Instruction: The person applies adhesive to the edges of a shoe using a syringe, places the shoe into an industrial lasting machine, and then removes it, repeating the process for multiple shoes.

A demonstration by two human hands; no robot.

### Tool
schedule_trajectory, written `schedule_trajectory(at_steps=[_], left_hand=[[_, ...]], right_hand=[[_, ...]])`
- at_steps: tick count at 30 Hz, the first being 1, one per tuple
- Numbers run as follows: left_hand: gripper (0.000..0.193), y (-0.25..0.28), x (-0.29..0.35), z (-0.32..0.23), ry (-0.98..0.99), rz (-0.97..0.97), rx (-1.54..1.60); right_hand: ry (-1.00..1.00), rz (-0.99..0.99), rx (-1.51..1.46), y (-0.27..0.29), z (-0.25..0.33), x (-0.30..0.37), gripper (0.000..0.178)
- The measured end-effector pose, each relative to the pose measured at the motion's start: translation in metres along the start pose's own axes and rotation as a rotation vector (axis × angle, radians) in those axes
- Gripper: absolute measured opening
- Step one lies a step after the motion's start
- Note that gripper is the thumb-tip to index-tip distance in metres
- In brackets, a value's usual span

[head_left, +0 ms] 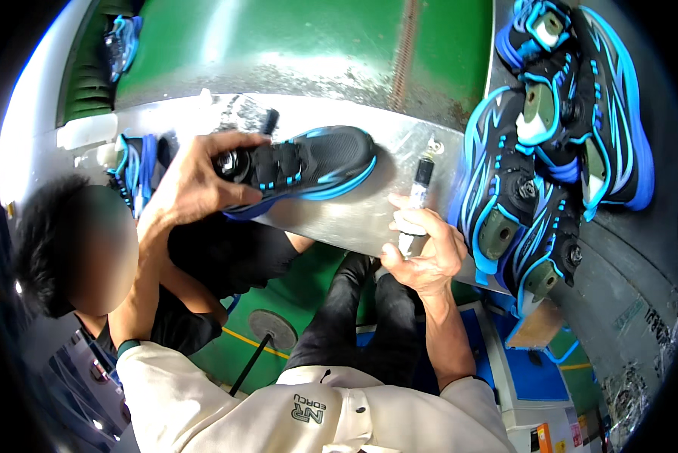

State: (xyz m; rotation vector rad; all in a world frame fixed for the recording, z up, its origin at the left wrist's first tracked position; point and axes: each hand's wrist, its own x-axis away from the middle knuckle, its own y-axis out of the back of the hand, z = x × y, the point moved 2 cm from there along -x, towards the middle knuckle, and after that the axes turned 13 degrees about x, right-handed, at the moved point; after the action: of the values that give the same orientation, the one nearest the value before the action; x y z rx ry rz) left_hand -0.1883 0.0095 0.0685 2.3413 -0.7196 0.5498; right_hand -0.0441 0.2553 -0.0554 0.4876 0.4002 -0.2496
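Observation:
My left hand [191,177] grips a black sneaker [327,162] with a blue and purple sole around its heel end. A round dial sits on the sneaker, close to my fingers; the toe points right over the metal bench. Farther right, my right hand [429,253] has its fingers curled round a slim tube [422,181] with a black upper part, a pale lower part and a narrow brass-coloured tip. The tip points away from me, toward the bench's far edge. My fingers hide part of the tube.
Several similar sneakers with green lasts inside [497,230] are piled at the right. Another person [180,302] sits at the left, near a sneaker [133,170]. A short black handle [270,121] and clear plastic lie behind the held sneaker. The metal bench [316,226] borders a green surface [301,38].

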Motion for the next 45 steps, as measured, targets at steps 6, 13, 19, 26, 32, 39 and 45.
schedule_trajectory(at_steps=[6, 13, 19, 26, 32, 39, 45], left_hand=[[0.057, 0.132, -0.043, -0.048, -0.173, -0.355, -0.362], [0.043, 0.176, -0.198, 0.017, -0.174, -0.724, -0.622], [0.064, 0.154, -0.156, 0.07, -0.746, -0.981, -0.477], [0.095, -0.012, 0.012, 0.127, -0.116, -0.629, -0.329], [0.08, -0.011, 0.009, 0.137, -0.159, -0.702, -0.292], [0.076, -0.001, 0.002, 0.143, -0.249, -0.752, -0.34], [0.075, 0.002, -0.006, 0.154, -0.276, -0.774, -0.347]], right_hand=[[-0.036, 0.058, -0.095, -0.042, 0.035, -0.041, 0.043], [0.138, 0.12, -0.072, -0.14, 0.03, -0.095, 0.04], [-0.063, 0.477, -0.242, -0.169, 0.031, -0.114, 0.041], [-0.596, 0.689, -0.717, -0.16, 0.033, -0.109, 0.031], [-0.766, 0.657, -0.716, -0.13, 0.029, -0.091, 0.028], [0.09, 0.455, 0.111, -0.105, 0.039, -0.06, 0.04], [0.264, 0.536, 0.421, -0.146, 0.028, -0.03, 0.059]])
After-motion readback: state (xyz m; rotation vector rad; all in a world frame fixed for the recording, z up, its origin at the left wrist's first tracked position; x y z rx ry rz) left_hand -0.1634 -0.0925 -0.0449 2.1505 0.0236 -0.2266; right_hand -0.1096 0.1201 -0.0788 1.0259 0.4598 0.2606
